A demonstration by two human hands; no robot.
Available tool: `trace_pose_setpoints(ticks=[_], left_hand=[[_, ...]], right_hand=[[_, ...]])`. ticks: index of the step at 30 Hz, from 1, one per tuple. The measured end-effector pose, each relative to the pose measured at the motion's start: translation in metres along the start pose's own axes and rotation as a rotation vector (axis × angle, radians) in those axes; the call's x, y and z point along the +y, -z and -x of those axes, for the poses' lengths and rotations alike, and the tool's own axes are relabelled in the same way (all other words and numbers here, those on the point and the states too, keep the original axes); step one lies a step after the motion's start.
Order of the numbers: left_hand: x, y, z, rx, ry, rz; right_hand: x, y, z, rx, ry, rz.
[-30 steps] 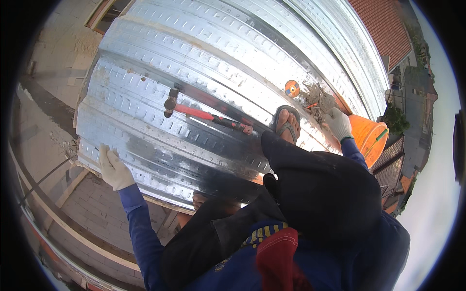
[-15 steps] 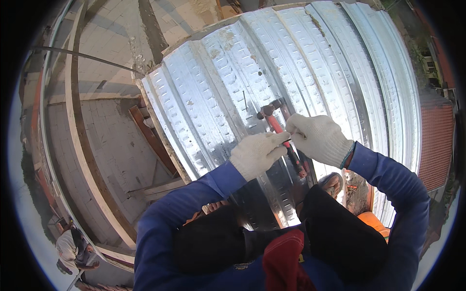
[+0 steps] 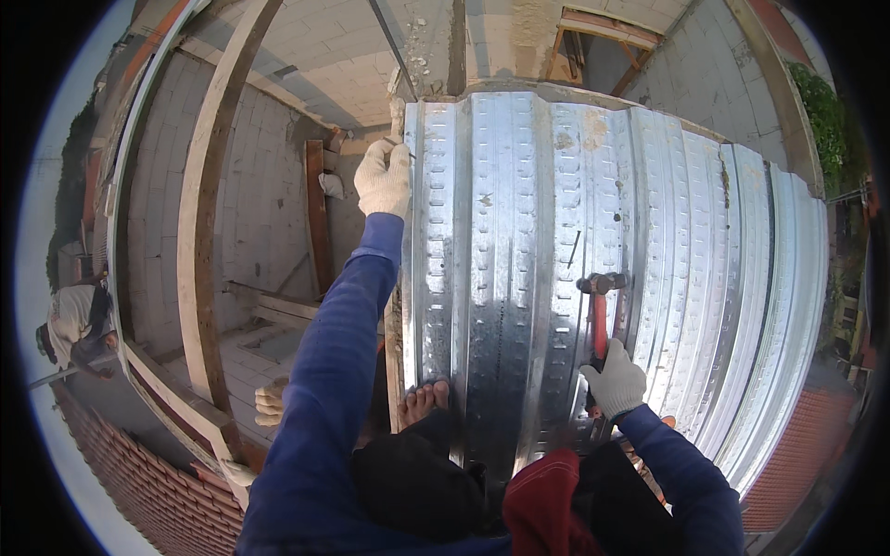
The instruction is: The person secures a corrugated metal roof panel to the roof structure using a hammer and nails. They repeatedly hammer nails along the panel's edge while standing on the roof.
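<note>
My left hand [image 3: 382, 181], in a cream knitted glove, reaches forward to the left edge of the ribbed metal decking sheet [image 3: 501, 269]. Its fingers are pinched on what looks like a thin nail [image 3: 397, 143], mostly hidden by the glove. Low on the right, my gloved right hand [image 3: 616, 382] is wrapped round the red and black handle of a hammer [image 3: 600, 320]. The hammer lies along the sheet with its dark head pointing away from me. Just beyond the head rests a long loose nail [image 3: 574, 250].
Wooden beams [image 3: 206, 232] span the drop on the left, above pale block walls [image 3: 269, 185]. Beside a lower beam, another person's gloved hand [image 3: 271, 400] shows. A bent-over person [image 3: 79, 324] is at far left. My bare foot [image 3: 425, 403] stands near the sheet's edge.
My hands, earlier together above the hammer, have parted. The left has gone forward to the sheet's left edge; the right has taken hold of the hammer handle. The view has turned left.
</note>
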State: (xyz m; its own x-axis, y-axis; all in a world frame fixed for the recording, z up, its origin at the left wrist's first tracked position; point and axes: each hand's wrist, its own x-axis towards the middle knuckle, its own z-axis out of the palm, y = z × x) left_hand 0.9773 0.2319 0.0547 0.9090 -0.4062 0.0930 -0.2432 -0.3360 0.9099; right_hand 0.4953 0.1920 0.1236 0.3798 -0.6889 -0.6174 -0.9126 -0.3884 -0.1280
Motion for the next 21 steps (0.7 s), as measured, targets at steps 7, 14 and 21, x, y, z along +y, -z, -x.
trace_pose_setpoints(ticks=[7, 14, 21], left_hand=[[-0.017, -0.054, -0.067, 0.045, -0.128, -0.145], [-0.039, -0.097, -0.078, 0.093, -0.139, -0.257], [-0.043, -0.094, -0.083, 0.040, -0.258, -0.328]], right_hand=[[0.002, 0.014, -0.004, 0.017, -0.221, -0.372], [-0.070, 0.100, 0.003, 0.075, -0.092, -0.861], [-0.142, 0.083, -0.070, 0.127, 0.113, -0.802]])
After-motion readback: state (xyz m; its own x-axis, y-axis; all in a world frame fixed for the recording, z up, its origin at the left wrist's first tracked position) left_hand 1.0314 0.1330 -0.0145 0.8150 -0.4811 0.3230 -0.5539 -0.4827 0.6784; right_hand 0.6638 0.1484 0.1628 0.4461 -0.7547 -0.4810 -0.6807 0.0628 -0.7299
